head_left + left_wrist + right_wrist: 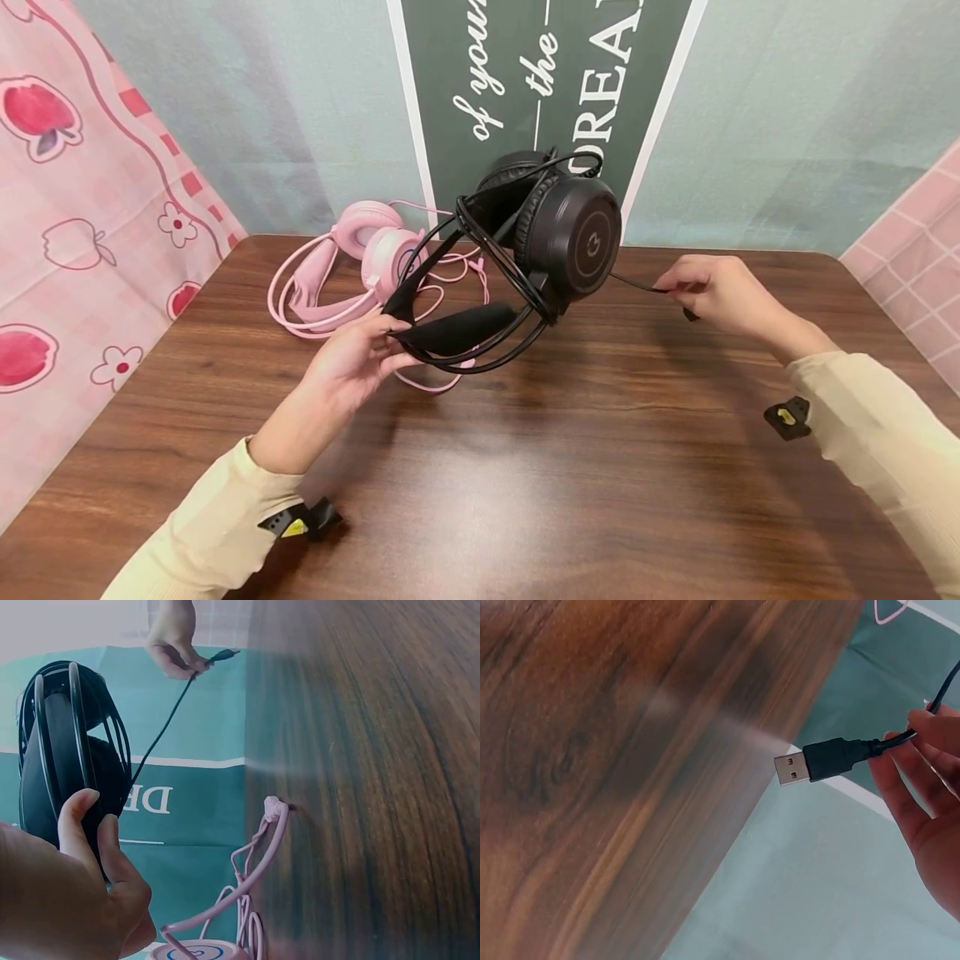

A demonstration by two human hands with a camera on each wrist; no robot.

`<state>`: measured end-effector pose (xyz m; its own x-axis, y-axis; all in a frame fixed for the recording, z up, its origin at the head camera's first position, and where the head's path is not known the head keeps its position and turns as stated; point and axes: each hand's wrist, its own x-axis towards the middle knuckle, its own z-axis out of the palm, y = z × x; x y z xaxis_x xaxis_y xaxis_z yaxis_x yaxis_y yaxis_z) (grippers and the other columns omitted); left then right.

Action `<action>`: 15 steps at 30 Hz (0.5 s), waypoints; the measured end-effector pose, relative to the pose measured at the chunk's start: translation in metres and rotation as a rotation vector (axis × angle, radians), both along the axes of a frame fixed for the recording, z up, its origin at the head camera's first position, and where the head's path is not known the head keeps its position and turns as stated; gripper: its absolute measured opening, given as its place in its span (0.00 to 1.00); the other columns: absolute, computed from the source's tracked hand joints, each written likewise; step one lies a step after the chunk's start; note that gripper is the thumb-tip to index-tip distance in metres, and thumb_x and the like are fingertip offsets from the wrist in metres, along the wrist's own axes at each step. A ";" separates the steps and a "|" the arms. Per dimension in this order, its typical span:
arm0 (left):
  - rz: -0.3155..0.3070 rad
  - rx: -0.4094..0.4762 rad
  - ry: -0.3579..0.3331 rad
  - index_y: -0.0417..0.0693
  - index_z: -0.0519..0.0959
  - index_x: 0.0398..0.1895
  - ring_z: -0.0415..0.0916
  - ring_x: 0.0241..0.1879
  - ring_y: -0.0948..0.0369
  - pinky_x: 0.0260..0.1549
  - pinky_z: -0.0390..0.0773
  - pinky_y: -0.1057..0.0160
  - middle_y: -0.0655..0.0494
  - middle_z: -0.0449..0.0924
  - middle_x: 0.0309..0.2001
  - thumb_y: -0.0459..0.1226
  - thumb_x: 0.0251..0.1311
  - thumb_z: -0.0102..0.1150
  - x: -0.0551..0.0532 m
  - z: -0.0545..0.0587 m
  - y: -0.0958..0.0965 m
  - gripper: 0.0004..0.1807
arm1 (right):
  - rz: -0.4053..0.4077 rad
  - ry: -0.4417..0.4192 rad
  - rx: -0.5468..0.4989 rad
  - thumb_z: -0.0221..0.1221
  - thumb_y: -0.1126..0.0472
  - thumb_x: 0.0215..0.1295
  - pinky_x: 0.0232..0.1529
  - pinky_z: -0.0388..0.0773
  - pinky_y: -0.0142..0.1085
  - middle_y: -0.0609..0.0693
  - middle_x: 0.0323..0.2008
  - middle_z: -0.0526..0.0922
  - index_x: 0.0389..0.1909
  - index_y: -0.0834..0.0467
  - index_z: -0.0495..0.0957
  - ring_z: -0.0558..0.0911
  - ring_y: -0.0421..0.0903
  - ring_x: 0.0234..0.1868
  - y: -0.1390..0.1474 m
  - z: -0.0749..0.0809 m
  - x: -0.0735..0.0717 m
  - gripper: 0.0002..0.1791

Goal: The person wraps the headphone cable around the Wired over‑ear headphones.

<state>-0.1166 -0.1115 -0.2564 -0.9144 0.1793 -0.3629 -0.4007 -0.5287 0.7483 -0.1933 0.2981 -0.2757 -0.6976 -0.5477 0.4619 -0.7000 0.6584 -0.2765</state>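
My left hand (348,362) grips the headband of a black headset (577,237) and holds it above the table, ear cups toward the far right. Its black cable is wound in several loops around the headband and ear cups. Off to the right, my right hand (716,292) pinches the free end of that cable between thumb and fingers. A USB plug (826,760) sticks out past the fingertips in the right wrist view. Between the headset and the right hand the cable (166,724) runs nearly straight in the left wrist view.
A pink headset (315,287) lies on the wooden table (600,483) behind my left hand, its pink cord in loose loops. At the back hangs a pale green cloth (772,125) with a dark lettered panel. Pink patterned cloth (97,250) borders the left side.
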 end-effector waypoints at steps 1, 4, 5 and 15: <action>0.001 0.003 0.002 0.39 0.72 0.26 0.76 0.31 0.58 0.30 0.82 0.64 0.46 0.71 0.29 0.22 0.61 0.37 0.000 0.001 0.001 0.13 | 0.012 -0.003 -0.001 0.61 0.82 0.40 0.23 0.66 0.22 0.46 0.25 0.79 0.27 0.60 0.82 0.70 0.32 0.23 -0.001 0.000 0.001 0.16; 0.006 0.011 0.011 0.38 0.70 0.27 0.76 0.31 0.58 0.30 0.82 0.63 0.46 0.72 0.28 0.22 0.60 0.36 0.000 0.002 0.004 0.11 | 0.052 -0.012 -0.006 0.61 0.82 0.38 0.22 0.66 0.21 0.45 0.24 0.78 0.27 0.60 0.82 0.70 0.31 0.22 -0.004 -0.002 0.003 0.17; 0.009 0.013 0.014 0.38 0.69 0.29 0.76 0.31 0.58 0.30 0.82 0.63 0.46 0.73 0.28 0.22 0.60 0.36 0.000 0.002 0.005 0.10 | 0.070 -0.011 -0.008 0.61 0.82 0.38 0.22 0.66 0.21 0.44 0.24 0.78 0.27 0.59 0.82 0.70 0.31 0.22 -0.006 -0.003 0.004 0.17; 0.036 0.049 -0.017 0.38 0.62 0.37 0.77 0.28 0.58 0.27 0.82 0.64 0.47 0.75 0.26 0.23 0.60 0.35 -0.004 0.002 0.014 0.06 | 0.262 0.015 0.000 0.62 0.83 0.34 0.22 0.66 0.22 0.41 0.24 0.76 0.26 0.57 0.82 0.71 0.33 0.24 -0.026 -0.006 0.013 0.19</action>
